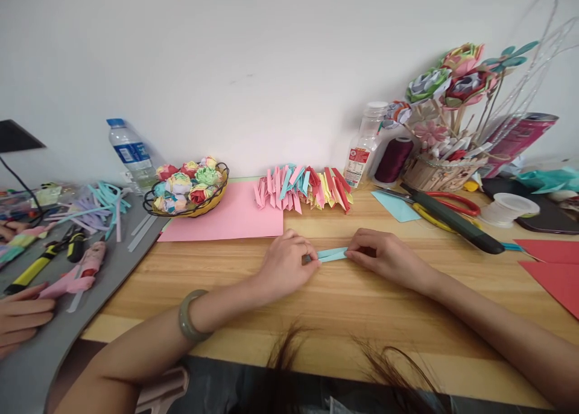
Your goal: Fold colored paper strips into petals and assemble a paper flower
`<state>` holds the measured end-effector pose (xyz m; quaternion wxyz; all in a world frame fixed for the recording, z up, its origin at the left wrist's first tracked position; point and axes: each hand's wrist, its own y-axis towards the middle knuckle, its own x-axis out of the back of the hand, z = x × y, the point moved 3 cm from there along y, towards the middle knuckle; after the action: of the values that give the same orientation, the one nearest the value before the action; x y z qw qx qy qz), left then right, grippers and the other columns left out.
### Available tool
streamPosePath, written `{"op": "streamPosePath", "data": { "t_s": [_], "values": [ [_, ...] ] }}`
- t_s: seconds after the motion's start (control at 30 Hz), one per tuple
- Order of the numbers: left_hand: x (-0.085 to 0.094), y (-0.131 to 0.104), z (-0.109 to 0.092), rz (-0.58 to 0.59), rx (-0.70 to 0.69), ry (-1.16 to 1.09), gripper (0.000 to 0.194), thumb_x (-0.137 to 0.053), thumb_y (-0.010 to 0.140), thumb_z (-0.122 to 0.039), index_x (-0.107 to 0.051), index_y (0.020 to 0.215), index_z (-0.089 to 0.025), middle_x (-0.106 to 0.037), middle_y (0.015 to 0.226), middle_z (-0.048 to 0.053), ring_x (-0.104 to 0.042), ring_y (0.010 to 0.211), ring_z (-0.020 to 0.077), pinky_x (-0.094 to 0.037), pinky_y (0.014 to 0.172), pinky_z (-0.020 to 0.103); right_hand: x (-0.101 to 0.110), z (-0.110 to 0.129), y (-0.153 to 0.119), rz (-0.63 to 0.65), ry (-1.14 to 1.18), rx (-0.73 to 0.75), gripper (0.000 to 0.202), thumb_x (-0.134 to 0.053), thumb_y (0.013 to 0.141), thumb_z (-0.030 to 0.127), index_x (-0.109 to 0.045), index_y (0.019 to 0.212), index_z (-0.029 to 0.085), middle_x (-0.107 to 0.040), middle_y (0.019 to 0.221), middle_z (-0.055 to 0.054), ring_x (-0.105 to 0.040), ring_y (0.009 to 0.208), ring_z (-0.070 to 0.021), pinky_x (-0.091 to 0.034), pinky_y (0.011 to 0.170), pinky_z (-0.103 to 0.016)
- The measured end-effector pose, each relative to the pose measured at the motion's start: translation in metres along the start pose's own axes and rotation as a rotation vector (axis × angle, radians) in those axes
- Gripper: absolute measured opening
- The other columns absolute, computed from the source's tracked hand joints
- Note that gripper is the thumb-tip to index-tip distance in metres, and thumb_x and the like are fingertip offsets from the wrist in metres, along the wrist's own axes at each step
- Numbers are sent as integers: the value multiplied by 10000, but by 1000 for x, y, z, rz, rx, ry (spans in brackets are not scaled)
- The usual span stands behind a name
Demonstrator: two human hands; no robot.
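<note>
A narrow folded strip of light blue paper [333, 255] lies between my two hands, just above the wooden table [316, 317]. My left hand [289, 263], with a green bangle on the wrist, pinches the strip's left end. At its right end, the fingertips of my right hand [382, 254] grip the paper. Beyond them stands a row of folded paper pieces [303, 188] in pink, blue, yellow and red, partly on a pink sheet [235, 221].
A basket of paper flowers [199, 202] and a water bottle [131, 155] are back left. A green-handled cutter [456, 221], scissors, thread spools and a flower pot [441, 176] stand right. Another person's hand [22, 317] rests on the grey mat [108, 269].
</note>
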<state>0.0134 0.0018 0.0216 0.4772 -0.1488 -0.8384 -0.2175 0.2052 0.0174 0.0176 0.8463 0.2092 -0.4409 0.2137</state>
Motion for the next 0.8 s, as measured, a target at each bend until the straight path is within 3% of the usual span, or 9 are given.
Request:
{"op": "streamPosePath", "data": {
  "t_s": [0.27,0.8],
  "values": [
    [0,1,-3,10,74,1,142,-593,771,-339,-675,730,-230,-674,804,-20,-483,841,175,-373,754,330,-6,7,1,-35,-46,-53,183,-457,837,294,-562,736,183,-553,742,-29,-509,658,-138,-380,574,-250],
    [-8,6,-2,7,101,15,128,-572,753,-235,-601,638,-188,-634,763,6,-471,892,203,-376,767,376,-11,9,2,-45,-96,-54,118,-455,793,204,-512,691,184,-514,743,-33,-509,681,-156,-409,607,-273]
  ]
}}
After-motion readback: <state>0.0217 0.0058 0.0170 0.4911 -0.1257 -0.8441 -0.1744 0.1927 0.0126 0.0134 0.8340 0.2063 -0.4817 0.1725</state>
